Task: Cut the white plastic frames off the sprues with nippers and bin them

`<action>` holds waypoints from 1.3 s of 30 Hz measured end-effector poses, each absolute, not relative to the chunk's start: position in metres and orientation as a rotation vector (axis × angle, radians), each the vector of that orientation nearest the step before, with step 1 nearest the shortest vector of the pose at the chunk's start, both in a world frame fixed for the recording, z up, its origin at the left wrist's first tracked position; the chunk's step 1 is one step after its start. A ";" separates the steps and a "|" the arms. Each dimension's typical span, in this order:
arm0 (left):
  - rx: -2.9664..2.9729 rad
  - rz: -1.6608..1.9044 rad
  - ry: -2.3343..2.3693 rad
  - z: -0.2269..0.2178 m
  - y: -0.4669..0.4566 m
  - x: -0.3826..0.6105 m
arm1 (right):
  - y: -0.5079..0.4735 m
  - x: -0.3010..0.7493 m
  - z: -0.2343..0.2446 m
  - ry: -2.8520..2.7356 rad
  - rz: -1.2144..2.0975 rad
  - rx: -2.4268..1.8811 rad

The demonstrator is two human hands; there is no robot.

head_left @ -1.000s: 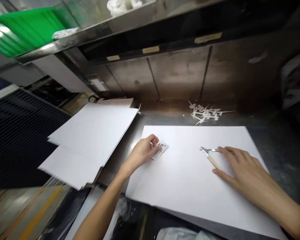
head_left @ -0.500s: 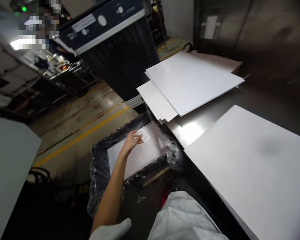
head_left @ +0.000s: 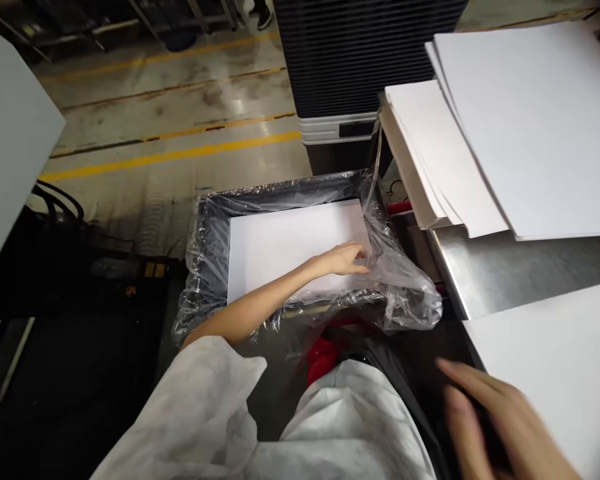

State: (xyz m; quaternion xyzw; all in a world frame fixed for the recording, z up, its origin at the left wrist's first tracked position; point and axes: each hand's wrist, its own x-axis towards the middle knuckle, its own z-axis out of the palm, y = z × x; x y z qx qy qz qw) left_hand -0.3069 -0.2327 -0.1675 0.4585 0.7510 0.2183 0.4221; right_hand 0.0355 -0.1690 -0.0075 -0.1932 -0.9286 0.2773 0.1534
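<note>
My left hand reaches over a white sheet lying in a dark crate lined with clear plastic film. Its thumb and fingers are bent but stand apart, beside the bunched film at the crate's right end; whether they touch the film I cannot tell. Blurred by motion, my right hand is at the lower right with thumb and fingers apart and nothing visible between them. It is close to the edge of a large white sheet on the metal table.
More white sheets lie stacked on the metal table at the upper right. Behind the crate stands a black ribbed unit. A pale panel juts in at left. Yellow lines cross the floor.
The view has swung round toward the crate. My left hand has moved to the crate's right end; the small white rounded-rectangle piece at its fingers is no longer visible. My right hand has come into view.
</note>
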 end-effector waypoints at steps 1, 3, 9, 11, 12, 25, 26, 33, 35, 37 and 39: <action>1.225 0.550 1.798 -0.169 -0.227 -0.306 | -0.175 0.014 -0.011 -2.729 0.828 -0.472; 1.365 0.560 1.666 -0.177 -0.214 -0.306 | -0.182 -0.033 -0.031 -2.875 0.816 -0.323; 1.684 0.592 1.760 -0.222 -0.202 -0.317 | -0.162 -0.118 -0.104 -3.166 0.230 -0.385; 1.767 0.592 1.837 -0.235 -0.206 -0.316 | -0.153 -0.128 -0.111 -3.252 0.084 -0.364; 1.812 0.588 1.855 -0.240 -0.207 -0.314 | -0.150 -0.133 -0.112 -3.290 0.011 -0.349; 2.255 0.642 1.664 -0.276 -0.223 -0.308 | -0.095 -0.172 -0.075 -3.229 -0.401 -0.497; 2.266 0.650 1.657 -0.278 -0.223 -0.307 | -0.093 -0.173 -0.073 -3.206 -0.379 -0.526; 2.317 0.703 1.542 -0.292 -0.220 -0.299 | -0.095 -0.180 -0.062 -3.099 -0.252 -0.625; 2.302 0.720 1.538 -0.295 -0.219 -0.297 | -0.098 -0.183 -0.059 -3.058 -0.231 -0.630; 2.276 0.741 1.537 -0.297 -0.218 -0.295 | -0.101 -0.187 -0.058 -3.029 -0.203 -0.617; 2.239 0.772 1.538 -0.295 -0.217 -0.293 | -0.104 -0.190 -0.056 -3.005 -0.173 -0.601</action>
